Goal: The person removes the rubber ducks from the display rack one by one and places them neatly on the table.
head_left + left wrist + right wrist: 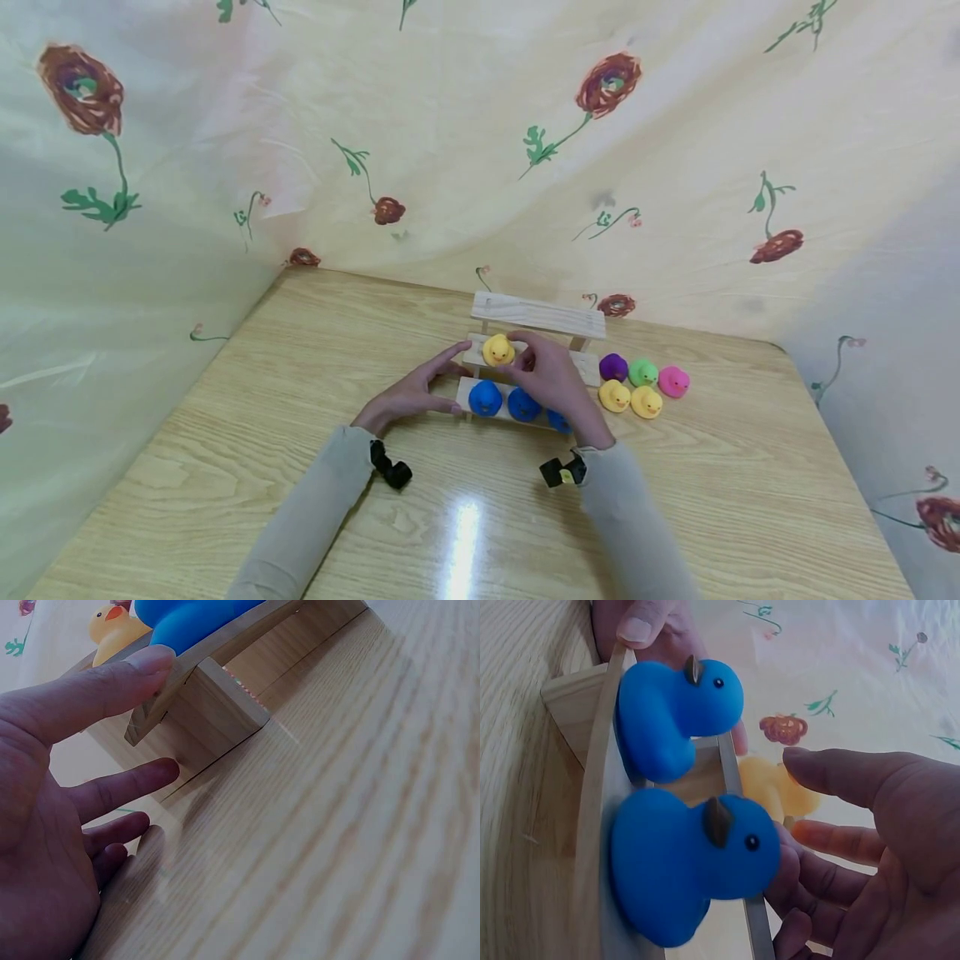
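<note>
A thin, creased cloth, printed with brushy red flowers and green stems, drapes behind the wooden stand and out to both sides of it. Beneath the stand spreads a flat table with streaky pale wood grain and a glossy surface that throws back a bar of light. The stand itself is three flat, straight-edged planks of light, matte wood, stepped on block-like supports. At the stand's left end is the left hand, fingers loosely extended and thumb well spread from them, the thumb resting on the end of the lowest plank. The right hand is over the stand's middle plank, thumb and forefinger pinching a rounded, smooth yellow duck with an orange beak, the other fingers bent; the duck is at that plank's left part, and whether its base touches the wood cannot be told. Along the stand's lowest plank sit three glossy blue ducks, plump and dark-beaked, the rightmost partly hidden. Just right of the stand cluster a purple duck, a green duck, a pink duck and two more yellow ones.
</note>
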`<state>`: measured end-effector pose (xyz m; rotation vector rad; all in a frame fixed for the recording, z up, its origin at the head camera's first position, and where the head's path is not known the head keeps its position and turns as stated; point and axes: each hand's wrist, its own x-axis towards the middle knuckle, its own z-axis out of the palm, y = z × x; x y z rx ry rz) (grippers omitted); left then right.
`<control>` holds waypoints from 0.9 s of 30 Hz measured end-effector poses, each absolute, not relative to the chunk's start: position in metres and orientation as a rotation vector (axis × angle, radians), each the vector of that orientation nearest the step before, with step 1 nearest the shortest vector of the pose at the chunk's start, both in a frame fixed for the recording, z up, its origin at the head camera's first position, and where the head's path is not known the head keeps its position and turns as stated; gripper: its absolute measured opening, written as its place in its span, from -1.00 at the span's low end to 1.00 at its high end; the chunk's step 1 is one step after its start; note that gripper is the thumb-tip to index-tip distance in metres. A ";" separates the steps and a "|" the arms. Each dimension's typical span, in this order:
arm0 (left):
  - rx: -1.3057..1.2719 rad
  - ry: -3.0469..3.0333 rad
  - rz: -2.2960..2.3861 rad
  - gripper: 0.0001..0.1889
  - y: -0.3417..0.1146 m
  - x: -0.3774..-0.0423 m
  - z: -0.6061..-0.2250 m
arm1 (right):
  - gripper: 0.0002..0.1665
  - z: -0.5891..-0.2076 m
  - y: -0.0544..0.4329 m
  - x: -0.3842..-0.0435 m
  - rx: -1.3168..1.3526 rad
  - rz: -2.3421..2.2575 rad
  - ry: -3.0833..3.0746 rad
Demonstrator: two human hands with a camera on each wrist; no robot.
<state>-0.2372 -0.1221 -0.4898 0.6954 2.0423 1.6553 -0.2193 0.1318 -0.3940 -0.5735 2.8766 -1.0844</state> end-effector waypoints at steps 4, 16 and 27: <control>0.691 2.042 1.655 0.05 -0.122 -0.237 -0.490 | -0.41 -0.396 0.128 -0.220 -0.554 -1.067 2.891; 0.673 2.046 1.655 0.06 -0.121 -0.238 -0.490 | -0.43 -0.395 0.120 -0.218 -0.518 -1.065 2.938; 0.673 2.053 1.651 0.06 -0.122 -0.238 -0.491 | -0.48 -0.397 0.118 -0.220 -0.530 -1.093 2.953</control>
